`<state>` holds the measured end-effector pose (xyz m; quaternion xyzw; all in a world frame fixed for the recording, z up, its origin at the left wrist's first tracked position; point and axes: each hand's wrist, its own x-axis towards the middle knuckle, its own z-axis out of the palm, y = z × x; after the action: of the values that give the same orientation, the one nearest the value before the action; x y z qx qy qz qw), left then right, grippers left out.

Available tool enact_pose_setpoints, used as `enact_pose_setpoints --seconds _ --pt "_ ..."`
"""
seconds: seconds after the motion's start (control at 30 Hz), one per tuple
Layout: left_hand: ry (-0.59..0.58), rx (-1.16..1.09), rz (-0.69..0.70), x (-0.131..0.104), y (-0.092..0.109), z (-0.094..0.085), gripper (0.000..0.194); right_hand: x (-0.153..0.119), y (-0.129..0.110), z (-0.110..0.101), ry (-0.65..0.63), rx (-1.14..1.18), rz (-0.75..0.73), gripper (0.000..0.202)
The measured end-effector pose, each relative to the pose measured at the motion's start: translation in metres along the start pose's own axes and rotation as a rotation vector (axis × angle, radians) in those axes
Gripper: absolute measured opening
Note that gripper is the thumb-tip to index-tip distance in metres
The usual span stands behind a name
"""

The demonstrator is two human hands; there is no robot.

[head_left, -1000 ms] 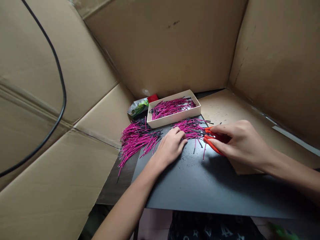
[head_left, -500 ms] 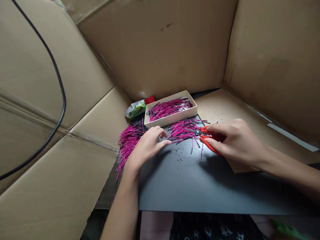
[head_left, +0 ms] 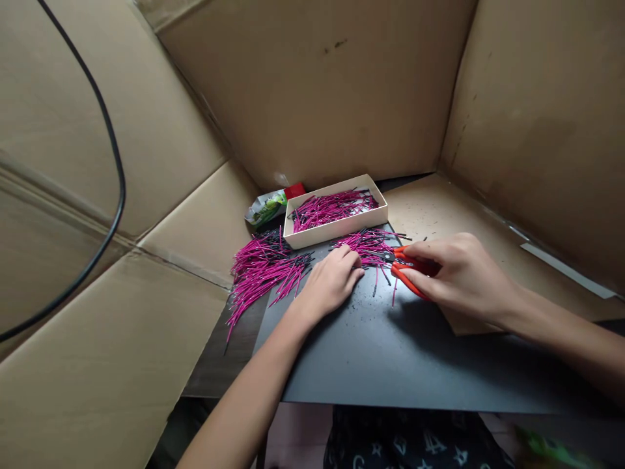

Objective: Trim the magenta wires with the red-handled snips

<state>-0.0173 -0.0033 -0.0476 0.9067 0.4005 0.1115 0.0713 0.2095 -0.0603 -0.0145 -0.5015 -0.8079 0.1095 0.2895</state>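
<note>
Toward the far edge of the dark table [head_left: 222, 368] sits a shallow, open, cream-coloured box [head_left: 336, 232], set aslant, its right end farther from me than its left. Inside it a loose tangle of magenta wires [head_left: 327, 212] with black ends covers most of the bottom; some white shows between them near the right end. Just beside the box's left end lies a crumpled packet [head_left: 268, 207], silver and green with a red part; I can't tell what, if anything, it holds.

Two more heaps of the same wires lie outside the box. The left heap [head_left: 266, 270] spreads over the table's left edge area and onto the grey sheet [head_left: 361, 365]. The right heap [head_left: 366, 242] lies on the sheet just in front of the box, a few strands poking out toward me, with small dark bits scattered nearby.

My left hand [head_left: 334, 277] rests at the near left side of the right heap, fingers close together and curled down; I can't tell whether their hidden tips pinch a wire. My right hand [head_left: 461, 273] grips the red-handled pliers [head_left: 388, 256] between thumb and fingers, their dark nose pointing left into that heap.
</note>
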Motion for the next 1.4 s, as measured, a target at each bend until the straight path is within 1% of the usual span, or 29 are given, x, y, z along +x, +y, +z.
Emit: enact_pose_setpoints --seconds 0.07,0.17,0.27,0.37,0.43,0.53,0.8,0.93,1.07,1.23,1.4 --pt "0.043 -0.045 0.013 0.002 0.000 0.001 0.007 0.000 0.000 0.000 0.009 -0.002 0.002 0.023" --pt "0.138 -0.173 0.014 0.000 -0.002 -0.004 0.010 0.001 0.001 0.000 0.016 0.001 0.023 0.022" --pt "0.225 -0.366 -0.069 -0.005 -0.002 -0.014 0.012 0.001 0.000 0.000 -0.001 -0.018 0.030 0.019" --pt "0.260 -0.626 -0.154 -0.009 0.002 -0.021 0.012 0.001 -0.003 0.000 0.007 -0.047 0.021 0.017" --pt "0.268 -0.771 -0.168 -0.010 0.006 -0.023 0.014 0.000 -0.004 -0.001 0.023 -0.057 0.013 0.018" --pt "0.283 -0.878 -0.165 -0.011 0.011 -0.025 0.016 0.000 -0.005 -0.002 0.035 -0.054 -0.018 0.019" --pt "0.271 -0.890 -0.128 -0.012 0.015 -0.025 0.014 -0.003 0.000 0.001 0.055 0.031 -0.076 0.018" --pt "0.279 -0.871 -0.102 -0.013 0.016 -0.026 0.013 -0.003 -0.001 0.001 0.029 0.050 -0.082 0.018" --pt "0.262 -0.840 -0.075 -0.013 0.017 -0.027 0.012 -0.002 -0.002 -0.001 -0.013 0.044 -0.108 0.023" --pt "0.221 -0.793 -0.076 -0.014 0.017 -0.027 0.014 -0.002 0.000 -0.001 -0.030 0.002 -0.121 0.027" --pt "0.206 -0.795 -0.088 -0.014 0.017 -0.028 0.016 -0.003 0.001 0.001 -0.009 0.016 -0.112 0.022"
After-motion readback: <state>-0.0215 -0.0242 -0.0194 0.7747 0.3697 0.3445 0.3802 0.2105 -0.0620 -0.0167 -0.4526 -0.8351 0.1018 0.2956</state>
